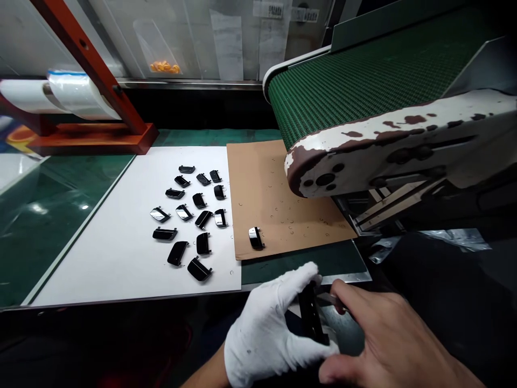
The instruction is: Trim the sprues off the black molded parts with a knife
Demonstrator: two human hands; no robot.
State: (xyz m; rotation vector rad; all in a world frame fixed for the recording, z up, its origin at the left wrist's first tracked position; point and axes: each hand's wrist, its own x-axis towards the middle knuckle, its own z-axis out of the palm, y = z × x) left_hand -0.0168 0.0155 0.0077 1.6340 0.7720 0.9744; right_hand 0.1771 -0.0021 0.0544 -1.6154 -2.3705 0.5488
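My left hand (pixel 278 328), in a white glove, grips a glossy black plastic part (pixel 312 315) between thumb and fingers, in front of the table edge. My bare right hand (pixel 383 328) is closed close beside that part. From its curled index finger a thin, grey, blade-like tool (pixel 328 297) points toward the part; most of the tool is hidden by the fingers. Several similar black plastic parts (pixel 165 234) with small pegs lie spread on a white sheet (pixel 105 253). One more black part (pixel 256 237) lies alone on a brown cardboard sheet (pixel 278 215).
Small curved shavings dot the cardboard. A green conveyor belt (pixel 363 81) with a worn white frame (pixel 404 124) overhangs the right side. At the back left, an orange metal stand (pixel 92 137) carries rolls of clear film (pixel 76 94). Orange bits (pixel 165 67) sit behind the table.
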